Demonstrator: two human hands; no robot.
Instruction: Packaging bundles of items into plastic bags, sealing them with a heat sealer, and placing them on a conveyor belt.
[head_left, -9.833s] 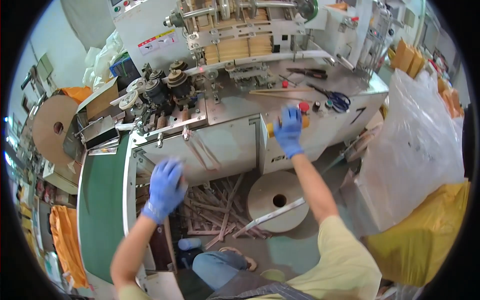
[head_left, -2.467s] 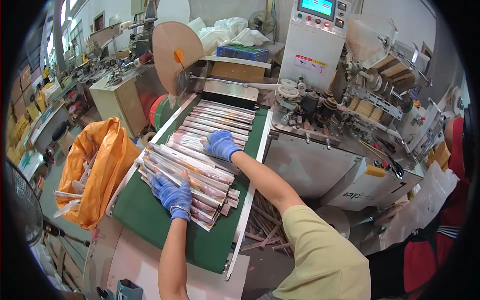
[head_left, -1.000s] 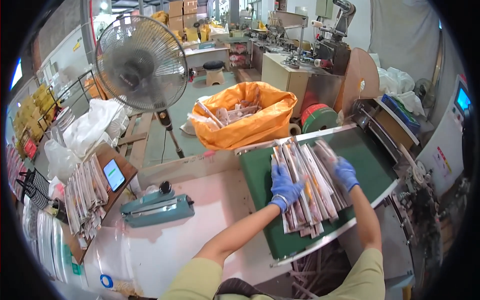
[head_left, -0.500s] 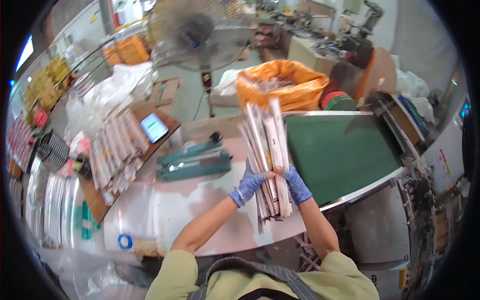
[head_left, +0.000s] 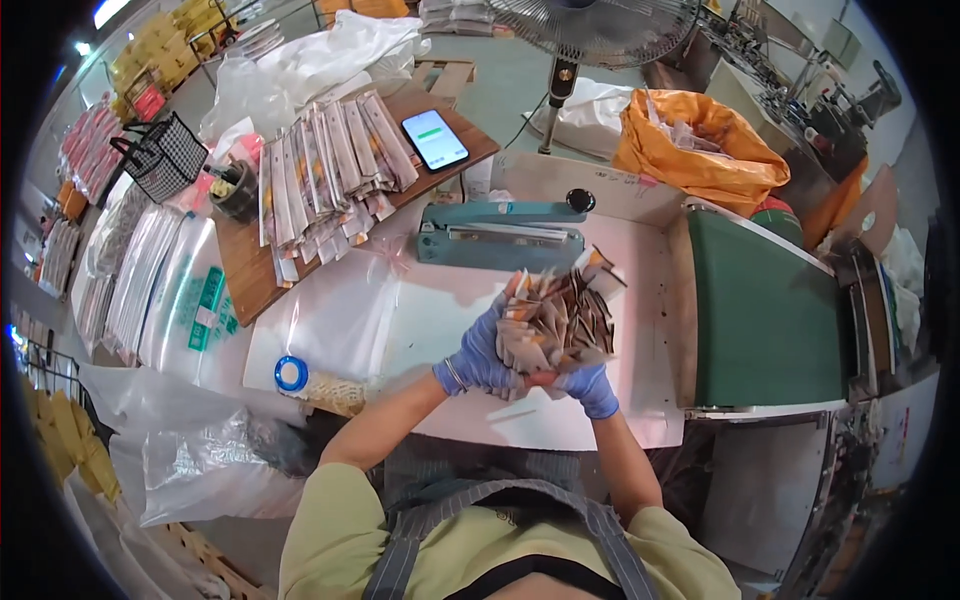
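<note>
Between my two hands is a bundle of long slim packets, turned so that their many flat ends face me. My left hand, in a blue glove with the fingertips bare, wraps the bundle's left side. My right hand, gloved alike, grips it from below on the right; part of its fingers is hidden behind the packets. Just beyond the bundle, a teal hand-lever bag sealer lies on the pale worktable. Similar packets lie in overlapping rows on a brown wooden board to the left.
A lit phone rests on the board. A green conveyor belt stands at the right. Behind are an orange sack and a fan. A blue tape roll lies at the table's front left, near clear plastic bags.
The packet bundle, upright lengthwise before, is now tilted with its ends toward me. Both hands keep hold of it. The view has swung to the left.
</note>
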